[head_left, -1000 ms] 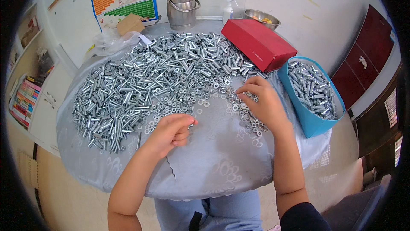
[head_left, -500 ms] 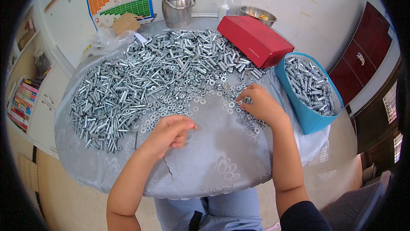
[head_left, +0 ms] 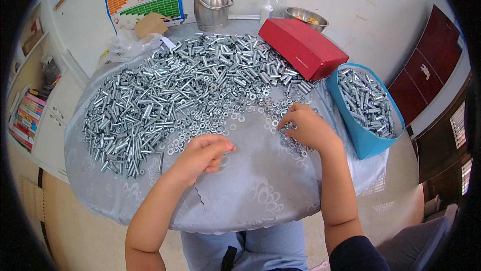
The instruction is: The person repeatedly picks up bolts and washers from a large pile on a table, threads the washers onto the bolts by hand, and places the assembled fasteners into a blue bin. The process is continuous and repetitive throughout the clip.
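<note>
My left hand is closed in a pinch above the front of the table, thumb against curled fingers; whatever it holds is too small or hidden to name. Just below it, a thin dark wavy strand shows against the cloth; whether the hand holds it I cannot tell. To the right, my right hand reaches down into the washers and nuts, its bent fingertips and thumb drawn together among them. Their exact grip is partly hidden. A large heap of silvery metal sleeves and bolts spreads behind and left of my hands.
A red box lies behind my right hand. Beside it stands a blue fabric bin holding metal parts. Along the back are a steel pot, a spray bottle, a metal bowl and a plastic bag.
The whole view has shifted slightly. My right fingertips have dipped a little lower among the washers; my left hand keeps nearly the same pinched pose.
</note>
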`<state>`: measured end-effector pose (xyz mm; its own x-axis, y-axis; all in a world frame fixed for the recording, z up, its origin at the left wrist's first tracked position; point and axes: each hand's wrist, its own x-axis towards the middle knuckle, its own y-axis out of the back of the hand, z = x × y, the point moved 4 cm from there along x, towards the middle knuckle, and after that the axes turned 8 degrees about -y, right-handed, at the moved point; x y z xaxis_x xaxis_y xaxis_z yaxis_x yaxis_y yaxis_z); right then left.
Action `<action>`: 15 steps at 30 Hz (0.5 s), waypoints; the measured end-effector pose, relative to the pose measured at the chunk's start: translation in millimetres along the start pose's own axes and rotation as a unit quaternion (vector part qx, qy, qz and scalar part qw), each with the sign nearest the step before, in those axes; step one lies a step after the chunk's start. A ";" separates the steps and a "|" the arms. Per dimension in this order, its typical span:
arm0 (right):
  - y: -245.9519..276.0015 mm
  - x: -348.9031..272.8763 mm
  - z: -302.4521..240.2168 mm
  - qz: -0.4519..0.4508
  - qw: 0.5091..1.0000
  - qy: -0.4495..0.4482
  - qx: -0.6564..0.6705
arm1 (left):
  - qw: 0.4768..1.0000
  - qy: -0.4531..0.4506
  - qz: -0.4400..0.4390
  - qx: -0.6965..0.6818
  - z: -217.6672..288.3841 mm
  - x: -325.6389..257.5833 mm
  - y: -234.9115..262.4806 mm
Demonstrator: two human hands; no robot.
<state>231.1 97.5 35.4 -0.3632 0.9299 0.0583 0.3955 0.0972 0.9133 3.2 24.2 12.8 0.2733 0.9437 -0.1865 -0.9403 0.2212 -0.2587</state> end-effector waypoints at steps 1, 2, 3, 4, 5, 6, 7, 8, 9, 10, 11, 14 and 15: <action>0.3 0.2 -0.5 -0.002 1.000 0.001 0.001 | 1.000 0.003 -0.002 -0.002 -0.3 0.7 -0.1; 0.5 0.4 -0.9 -0.004 1.000 0.003 0.001 | 1.000 0.005 -0.004 -0.005 -0.5 1.2 -0.1; 0.0 0.9 -1.0 -0.010 1.000 0.008 0.008 | 1.000 0.005 -0.004 -0.007 -0.2 1.4 -0.1; -1.2 1.1 -0.8 -0.017 1.000 0.013 0.014 | 1.000 0.005 -0.005 -0.008 -0.5 1.3 -0.2; -2.1 1.1 -0.9 -0.024 0.999 0.017 0.020 | 1.000 0.005 -0.005 -0.010 -0.7 1.3 -0.2; -2.4 1.2 -1.1 -0.030 0.999 0.016 0.023 | 1.000 0.005 -0.004 -0.011 -0.6 1.4 -0.3; -2.7 1.5 -1.8 -0.037 0.999 0.015 0.026 | 1.000 0.005 -0.003 -0.011 -0.5 1.3 -0.2; -3.0 1.6 -2.5 -0.044 0.999 0.014 0.028 | 1.000 0.005 -0.002 -0.012 -0.5 1.2 0.0; -2.8 1.6 -3.0 -0.046 0.998 0.012 0.028 | 1.000 0.003 -0.002 -0.011 -0.3 1.3 0.3; -2.7 1.0 -3.3 -0.049 0.998 0.010 0.027 | 1.000 0.001 -0.001 -0.011 -1.0 1.4 0.3; -2.9 0.6 -3.3 -0.052 0.998 0.008 0.027 | 1.000 -0.001 -0.001 -0.012 -1.5 1.3 0.2; -2.9 1.2 -2.1 -0.034 0.999 0.015 0.031 | 1.000 -0.009 0.011 -0.011 -0.1 1.6 0.0; -2.4 2.0 -2.4 -0.013 0.999 0.031 0.027 | 1.000 -0.009 0.014 -0.010 -0.6 2.1 0.8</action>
<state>227.4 98.3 34.3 -0.4243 0.9034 0.0616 0.4298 0.1410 0.8919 3.1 26.2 11.6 0.2432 0.9537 -0.1772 -0.9434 0.1900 -0.2719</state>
